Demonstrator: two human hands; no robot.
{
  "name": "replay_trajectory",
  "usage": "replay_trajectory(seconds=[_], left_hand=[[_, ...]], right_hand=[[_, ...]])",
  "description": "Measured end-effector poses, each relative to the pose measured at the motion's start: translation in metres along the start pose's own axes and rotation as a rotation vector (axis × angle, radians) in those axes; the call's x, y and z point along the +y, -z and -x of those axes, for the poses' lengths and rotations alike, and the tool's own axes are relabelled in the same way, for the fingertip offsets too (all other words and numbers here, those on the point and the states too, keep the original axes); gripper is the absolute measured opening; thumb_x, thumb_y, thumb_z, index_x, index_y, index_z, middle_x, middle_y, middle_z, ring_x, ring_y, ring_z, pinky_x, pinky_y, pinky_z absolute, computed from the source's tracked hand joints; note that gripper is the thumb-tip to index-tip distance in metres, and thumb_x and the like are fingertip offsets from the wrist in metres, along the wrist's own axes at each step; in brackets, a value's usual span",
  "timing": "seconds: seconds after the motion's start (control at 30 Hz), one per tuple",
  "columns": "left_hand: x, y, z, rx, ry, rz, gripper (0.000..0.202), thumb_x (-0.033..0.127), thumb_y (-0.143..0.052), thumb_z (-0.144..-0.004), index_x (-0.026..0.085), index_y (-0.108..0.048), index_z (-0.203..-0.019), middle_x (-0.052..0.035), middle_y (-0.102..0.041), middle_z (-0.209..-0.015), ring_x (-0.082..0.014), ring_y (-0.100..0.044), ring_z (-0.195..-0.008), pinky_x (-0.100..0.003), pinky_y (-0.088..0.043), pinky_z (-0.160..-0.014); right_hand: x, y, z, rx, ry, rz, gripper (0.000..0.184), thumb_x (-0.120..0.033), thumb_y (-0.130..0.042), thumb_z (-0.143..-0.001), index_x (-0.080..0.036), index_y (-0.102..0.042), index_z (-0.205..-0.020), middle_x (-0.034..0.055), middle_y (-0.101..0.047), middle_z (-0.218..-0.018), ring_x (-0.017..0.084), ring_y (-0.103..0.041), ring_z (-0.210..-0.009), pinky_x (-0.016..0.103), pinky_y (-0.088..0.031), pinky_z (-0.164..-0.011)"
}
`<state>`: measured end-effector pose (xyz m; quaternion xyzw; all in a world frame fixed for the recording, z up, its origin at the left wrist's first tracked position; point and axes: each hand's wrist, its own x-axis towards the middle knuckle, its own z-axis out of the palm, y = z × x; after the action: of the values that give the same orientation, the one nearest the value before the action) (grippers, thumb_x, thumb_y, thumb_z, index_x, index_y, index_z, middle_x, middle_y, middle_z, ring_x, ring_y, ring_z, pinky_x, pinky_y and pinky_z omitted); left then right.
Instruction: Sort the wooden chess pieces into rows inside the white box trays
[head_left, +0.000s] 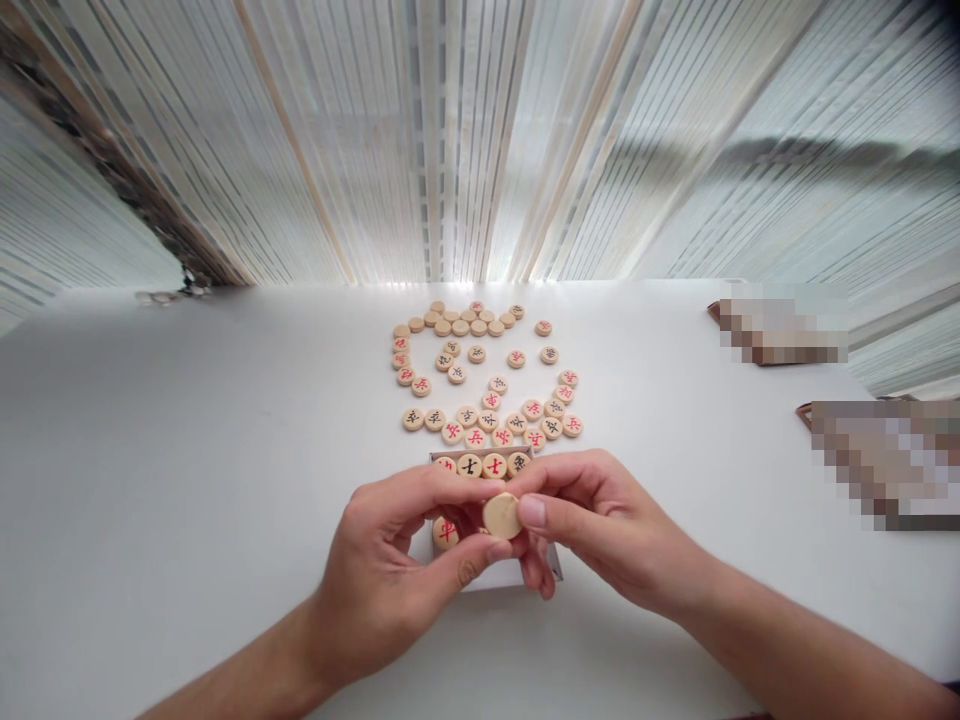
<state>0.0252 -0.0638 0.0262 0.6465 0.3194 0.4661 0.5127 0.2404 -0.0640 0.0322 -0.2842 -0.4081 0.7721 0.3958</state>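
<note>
A round wooden xiangqi piece (502, 516) is held between both hands, its plain, unmarked face toward me. My left hand (394, 560) pinches it from the left with thumb and forefinger. From the other side, the thumb and fingers of my right hand (611, 525) close on its right edge. Directly beneath the hands is an open box (559, 572), partly covered by them. Along its far side lies a row of pieces, among them a black-marked piece (469, 466) and a red-marked piece (494, 466). Another red piece (445, 532) shows beside my left fingers. The rest of the box's inside is hidden.
Beyond the box, many loose xiangqi pieces (502, 437) lie on the white table (225, 480), some marked red or black. Farther back, a cluster of blank-faced pieces (460, 327) sits near striped curtains (480, 140). Two pixelated objects (787, 330) stand at the right.
</note>
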Motion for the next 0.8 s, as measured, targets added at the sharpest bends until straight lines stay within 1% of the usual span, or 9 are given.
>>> replay_trajectory(seconds=[0.13, 0.23, 0.37, 0.43, 0.5, 0.57, 0.67, 0.73, 0.8], left_hand=[[-0.001, -0.001, 0.001, -0.001, 0.037, -0.010, 0.030, 0.012, -0.076, -0.097, 0.029, -0.083, -0.121, -0.0030, -0.081, -0.096, -0.0169, -0.076, -0.084, -0.027, -0.064, -0.075], [-0.002, -0.002, 0.000, 0.038, 0.042, -0.020, 0.033, 0.009, -0.075, -0.097, 0.034, -0.084, -0.118, 0.0001, -0.081, -0.100, -0.0147, -0.078, -0.085, -0.024, -0.066, -0.075], [-0.006, -0.002, -0.001, 0.102, -0.044, -0.121, 0.041, 0.000, -0.079, -0.092, 0.035, -0.085, -0.113, 0.0046, -0.084, -0.099, -0.0117, -0.079, -0.089, -0.018, -0.064, -0.082], [-0.007, -0.002, -0.001, 0.113, -0.091, -0.163, 0.042, -0.002, -0.079, -0.089, 0.033, -0.086, -0.112, 0.0044, -0.086, -0.099, -0.0121, -0.080, -0.091, -0.018, -0.064, -0.084], [-0.008, -0.002, 0.000, 0.126, -0.099, -0.166, 0.040, -0.002, -0.080, -0.088, 0.031, -0.086, -0.111, 0.0027, -0.086, -0.102, -0.0136, -0.081, -0.093, -0.019, -0.065, -0.087], [-0.007, -0.002, 0.000, 0.136, -0.042, -0.133, 0.036, 0.001, -0.081, -0.088, 0.029, -0.086, -0.111, 0.0003, -0.086, -0.105, -0.0152, -0.082, -0.094, -0.020, -0.067, -0.087], [-0.002, -0.002, 0.000, 0.141, 0.095, -0.051, 0.027, 0.008, -0.081, -0.092, 0.026, -0.084, -0.112, -0.0031, -0.086, -0.109, -0.0169, -0.083, -0.093, -0.022, -0.069, -0.086], [0.001, -0.002, -0.002, 0.143, 0.161, 0.009, 0.019, 0.011, -0.077, -0.095, 0.024, -0.085, -0.108, -0.0041, -0.087, -0.105, -0.0167, -0.084, -0.090, -0.021, -0.069, -0.083], [0.004, -0.002, -0.005, 0.137, 0.199, 0.079, 0.015, 0.013, -0.075, -0.097, 0.022, -0.085, -0.104, -0.0047, -0.087, -0.098, -0.0160, -0.084, -0.083, -0.018, -0.069, -0.078]], right_hand=[[-0.004, -0.004, 0.000, 0.041, 0.067, 0.100, 0.013, -0.027, -0.087, -0.093, -0.020, -0.088, -0.104, 0.0017, -0.078, -0.072, 0.007, -0.071, -0.063, 0.014, -0.061, -0.064], [-0.003, -0.005, 0.001, 0.090, 0.099, 0.129, 0.016, -0.023, -0.089, -0.090, -0.024, -0.089, -0.106, 0.0011, -0.081, -0.076, 0.007, -0.073, -0.066, 0.014, -0.063, -0.067], [0.000, -0.003, 0.001, 0.154, 0.124, 0.182, 0.018, -0.018, -0.091, -0.086, -0.025, -0.089, -0.103, 0.0023, -0.084, -0.082, 0.010, -0.078, -0.073, 0.016, -0.065, -0.071], [0.002, -0.002, 0.001, 0.154, 0.149, 0.223, 0.020, -0.015, -0.091, -0.085, -0.025, -0.089, -0.102, 0.0031, -0.085, -0.086, 0.012, -0.079, -0.077, 0.018, -0.066, -0.073], [0.003, -0.002, 0.001, 0.160, 0.200, 0.287, 0.021, -0.013, -0.091, -0.084, -0.023, -0.087, -0.102, 0.0034, -0.085, -0.087, 0.014, -0.080, -0.079, 0.019, -0.066, -0.073], [0.004, -0.002, 0.001, 0.188, 0.292, 0.391, 0.024, -0.010, -0.090, -0.084, -0.022, -0.085, -0.103, 0.0038, -0.085, -0.089, 0.015, -0.080, -0.079, 0.021, -0.066, -0.073], [0.006, -0.001, 0.003, 0.229, 0.453, 0.588, 0.026, -0.008, -0.087, -0.085, -0.020, -0.081, -0.107, 0.0051, -0.083, -0.093, 0.016, -0.077, -0.077, 0.026, -0.067, -0.073], [0.006, -0.001, 0.003, 0.238, 0.524, 0.706, 0.025, -0.009, -0.085, -0.087, -0.019, -0.079, -0.109, 0.0061, -0.082, -0.094, 0.017, -0.076, -0.078, 0.029, -0.067, -0.073], [0.006, -0.001, 0.003, 0.232, 0.583, 0.792, 0.024, -0.009, -0.083, -0.089, -0.020, -0.078, -0.110, 0.0066, -0.082, -0.095, 0.017, -0.075, -0.078, 0.031, -0.067, -0.073]])
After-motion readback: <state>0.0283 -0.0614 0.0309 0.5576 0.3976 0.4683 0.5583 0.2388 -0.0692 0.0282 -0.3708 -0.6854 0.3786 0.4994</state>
